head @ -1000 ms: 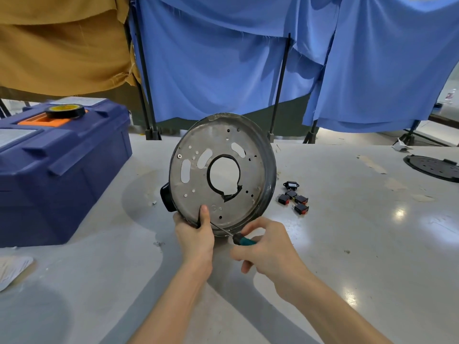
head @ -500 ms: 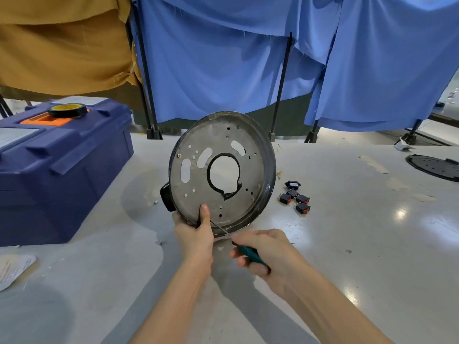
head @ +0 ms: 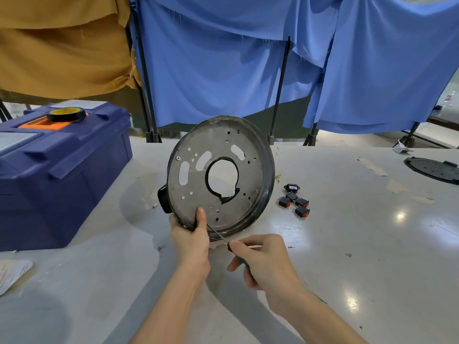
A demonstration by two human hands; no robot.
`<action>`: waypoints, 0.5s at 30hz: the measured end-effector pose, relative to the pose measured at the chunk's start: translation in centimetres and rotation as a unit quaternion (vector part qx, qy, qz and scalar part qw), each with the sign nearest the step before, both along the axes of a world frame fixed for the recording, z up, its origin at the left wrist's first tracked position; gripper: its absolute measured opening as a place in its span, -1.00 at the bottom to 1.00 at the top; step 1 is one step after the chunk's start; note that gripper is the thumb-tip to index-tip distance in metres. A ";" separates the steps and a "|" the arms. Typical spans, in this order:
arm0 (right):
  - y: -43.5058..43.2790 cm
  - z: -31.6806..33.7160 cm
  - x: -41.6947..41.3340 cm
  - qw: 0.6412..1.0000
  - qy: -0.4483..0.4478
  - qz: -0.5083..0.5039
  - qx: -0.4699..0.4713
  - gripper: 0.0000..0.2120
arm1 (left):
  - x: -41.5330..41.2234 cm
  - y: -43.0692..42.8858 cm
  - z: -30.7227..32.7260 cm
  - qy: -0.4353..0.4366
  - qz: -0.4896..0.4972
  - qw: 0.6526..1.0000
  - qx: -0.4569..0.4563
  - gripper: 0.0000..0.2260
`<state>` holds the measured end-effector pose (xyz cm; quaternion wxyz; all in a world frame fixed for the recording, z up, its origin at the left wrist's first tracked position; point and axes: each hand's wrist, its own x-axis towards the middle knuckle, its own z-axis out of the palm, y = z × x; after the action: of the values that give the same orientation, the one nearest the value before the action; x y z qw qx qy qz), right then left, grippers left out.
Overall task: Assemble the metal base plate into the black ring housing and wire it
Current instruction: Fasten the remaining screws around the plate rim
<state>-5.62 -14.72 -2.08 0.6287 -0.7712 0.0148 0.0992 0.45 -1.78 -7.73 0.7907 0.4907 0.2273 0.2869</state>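
Behind the black ring housing, the left hand hides its fingers; only the thumb shows. The right hand covers most of the screwdriver handle with its fingers. Far right of them a black disc, far left a toolbox and paper sheet, run off frame.

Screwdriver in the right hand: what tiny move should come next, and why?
Probably nudge the screwdriver tip up to the small holes beside the thumb of the left hand. That hand holds the metal base plate and black ring housing upright, and the right hand has the shaft aimed at that lower edge.
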 end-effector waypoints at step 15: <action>0.2 -1.3 0.3 0.993 -0.053 0.017 -0.107 -0.72 | -0.1 0.1 0.5 -0.006 -0.026 0.999 -0.035 -0.96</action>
<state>-5.30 -14.53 -3.36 0.5407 -0.8383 -0.0212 0.0673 0.31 -1.66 -7.25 0.8159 0.4670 0.2193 0.2611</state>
